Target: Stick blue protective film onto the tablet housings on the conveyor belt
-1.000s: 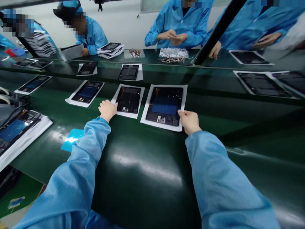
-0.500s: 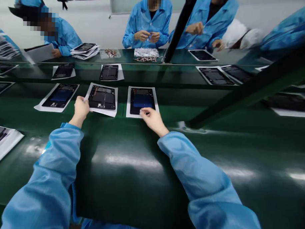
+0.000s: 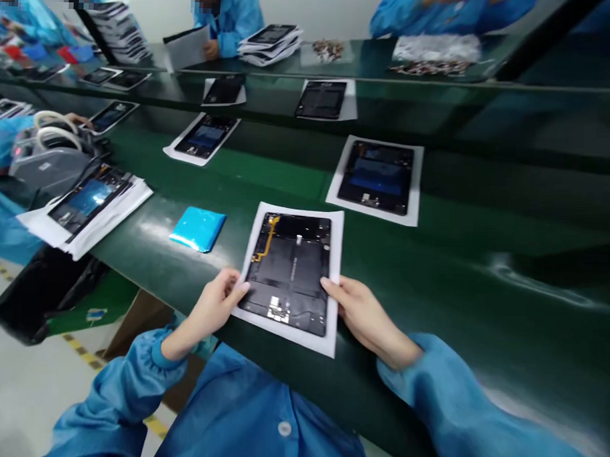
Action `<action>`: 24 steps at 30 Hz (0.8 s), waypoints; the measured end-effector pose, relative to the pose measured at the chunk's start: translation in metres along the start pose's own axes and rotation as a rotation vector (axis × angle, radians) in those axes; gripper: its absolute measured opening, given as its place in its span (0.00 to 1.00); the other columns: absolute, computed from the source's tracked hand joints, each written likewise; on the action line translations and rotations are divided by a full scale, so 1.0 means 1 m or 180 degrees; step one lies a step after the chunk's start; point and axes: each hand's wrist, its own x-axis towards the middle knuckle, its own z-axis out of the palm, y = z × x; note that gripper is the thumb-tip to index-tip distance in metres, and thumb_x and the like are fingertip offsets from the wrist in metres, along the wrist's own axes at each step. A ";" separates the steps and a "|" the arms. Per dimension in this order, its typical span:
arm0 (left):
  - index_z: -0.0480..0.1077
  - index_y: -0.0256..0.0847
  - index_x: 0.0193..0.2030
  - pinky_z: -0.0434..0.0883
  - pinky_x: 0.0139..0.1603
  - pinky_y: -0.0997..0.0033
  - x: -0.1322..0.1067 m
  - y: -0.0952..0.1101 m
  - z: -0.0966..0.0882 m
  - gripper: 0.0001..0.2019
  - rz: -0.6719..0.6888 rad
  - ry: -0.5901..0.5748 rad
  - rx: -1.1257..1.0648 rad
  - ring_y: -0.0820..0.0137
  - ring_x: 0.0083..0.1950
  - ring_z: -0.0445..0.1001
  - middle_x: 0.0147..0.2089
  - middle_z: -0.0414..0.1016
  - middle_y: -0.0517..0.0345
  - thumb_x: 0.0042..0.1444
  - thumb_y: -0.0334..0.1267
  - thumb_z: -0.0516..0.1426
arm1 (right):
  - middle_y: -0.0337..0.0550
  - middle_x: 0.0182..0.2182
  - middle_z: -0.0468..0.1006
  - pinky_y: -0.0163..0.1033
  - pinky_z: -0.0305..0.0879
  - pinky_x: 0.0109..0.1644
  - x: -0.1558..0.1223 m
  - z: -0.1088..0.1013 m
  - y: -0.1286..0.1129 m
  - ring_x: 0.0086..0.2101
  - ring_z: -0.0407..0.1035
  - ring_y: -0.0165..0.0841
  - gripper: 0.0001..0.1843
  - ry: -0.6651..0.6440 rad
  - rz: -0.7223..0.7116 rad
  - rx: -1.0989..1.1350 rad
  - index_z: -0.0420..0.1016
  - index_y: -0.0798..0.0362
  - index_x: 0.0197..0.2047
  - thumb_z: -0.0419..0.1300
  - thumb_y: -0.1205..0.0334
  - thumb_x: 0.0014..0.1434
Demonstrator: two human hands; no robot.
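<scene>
An open black tablet back (image 3: 289, 271) with a yellow flex cable lies on a white paper sheet (image 3: 336, 283) at the near edge of the green belt (image 3: 433, 273). My left hand (image 3: 213, 308) grips the sheet's lower left corner, fingers curled on the tablet's edge. At the sheet's lower right side my right hand (image 3: 365, 314) holds on, with the thumb on the tablet's right edge. A second tablet on paper (image 3: 377, 178) lies farther up the belt to the right. A blue pouch (image 3: 198, 228) lies just left of the held sheet.
A stack of tablets on papers (image 3: 86, 204) sits at the left beside a grey device (image 3: 50, 156). More tablets on sheets (image 3: 203, 137) lie along the belt and the far shelf (image 3: 322, 99). People in blue coats work across the line (image 3: 227, 16). A black bin (image 3: 37, 292) stands on the floor.
The tablet on its sheet came from mid-belt to the near edge under both hands. My right hand left the blue-screened tablet and now holds this sheet. The view swung left and down.
</scene>
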 end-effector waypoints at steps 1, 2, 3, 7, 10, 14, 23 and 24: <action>0.72 0.49 0.45 0.80 0.47 0.55 0.009 -0.001 -0.009 0.14 0.0022 0.0063 0.0153 0.58 0.42 0.79 0.42 0.80 0.55 0.62 0.54 0.64 | 0.48 0.32 0.87 0.48 0.82 0.41 -0.005 -0.005 0.004 0.35 0.83 0.45 0.33 0.0071 0.0133 -0.0015 0.84 0.50 0.38 0.69 0.25 0.58; 0.72 0.47 0.47 0.79 0.56 0.53 0.022 -0.002 -0.020 0.14 0.0027 0.0214 0.0317 0.56 0.49 0.79 0.48 0.80 0.50 0.62 0.51 0.65 | 0.48 0.32 0.87 0.48 0.82 0.42 -0.009 -0.011 0.007 0.36 0.83 0.45 0.33 0.0152 0.0253 -0.0046 0.84 0.50 0.38 0.71 0.25 0.55; 0.71 0.44 0.49 0.75 0.63 0.50 0.039 -0.004 -0.031 0.14 0.0005 0.0403 0.0482 0.53 0.57 0.77 0.55 0.78 0.44 0.64 0.49 0.63 | 0.48 0.33 0.87 0.47 0.81 0.43 -0.013 -0.017 0.009 0.36 0.83 0.45 0.33 0.0227 0.0346 -0.0098 0.83 0.50 0.37 0.72 0.25 0.54; 0.72 0.41 0.46 0.73 0.62 0.51 0.108 -0.010 -0.073 0.14 -0.0134 0.0360 0.0913 0.52 0.56 0.78 0.47 0.79 0.46 0.59 0.44 0.67 | 0.48 0.32 0.85 0.43 0.77 0.34 -0.022 -0.034 0.009 0.28 0.78 0.40 0.35 0.0438 0.0426 -0.0717 0.84 0.52 0.41 0.69 0.25 0.55; 0.72 0.42 0.37 0.74 0.48 0.60 0.134 -0.014 -0.088 0.13 -0.0199 -0.0051 0.1023 0.60 0.40 0.78 0.35 0.78 0.56 0.53 0.43 0.70 | 0.49 0.36 0.85 0.42 0.73 0.30 -0.031 -0.040 0.006 0.25 0.75 0.37 0.37 0.0933 0.0122 -0.1615 0.83 0.54 0.54 0.68 0.30 0.56; 0.73 0.42 0.34 0.70 0.42 0.67 0.138 -0.021 -0.094 0.10 -0.0124 -0.0373 0.1021 0.66 0.37 0.77 0.33 0.79 0.59 0.54 0.43 0.67 | 0.50 0.42 0.85 0.43 0.75 0.35 -0.053 -0.036 0.005 0.27 0.75 0.34 0.32 0.1638 -0.0475 -0.2381 0.82 0.54 0.60 0.65 0.40 0.61; 0.72 0.42 0.31 0.66 0.36 0.70 0.137 -0.026 -0.095 0.16 0.0070 -0.0729 0.0824 0.69 0.32 0.72 0.29 0.75 0.60 0.50 0.49 0.70 | 0.45 0.38 0.84 0.38 0.74 0.31 -0.078 0.034 -0.005 0.26 0.72 0.29 0.15 0.1223 -0.1385 -0.2167 0.84 0.52 0.54 0.65 0.55 0.69; 0.72 0.41 0.31 0.67 0.36 0.70 0.138 -0.026 -0.097 0.16 0.0080 -0.0823 0.0751 0.70 0.32 0.72 0.29 0.75 0.60 0.51 0.50 0.69 | 0.44 0.38 0.84 0.38 0.74 0.31 -0.078 0.043 -0.005 0.26 0.72 0.30 0.13 0.1151 -0.1440 -0.2077 0.84 0.52 0.53 0.65 0.57 0.69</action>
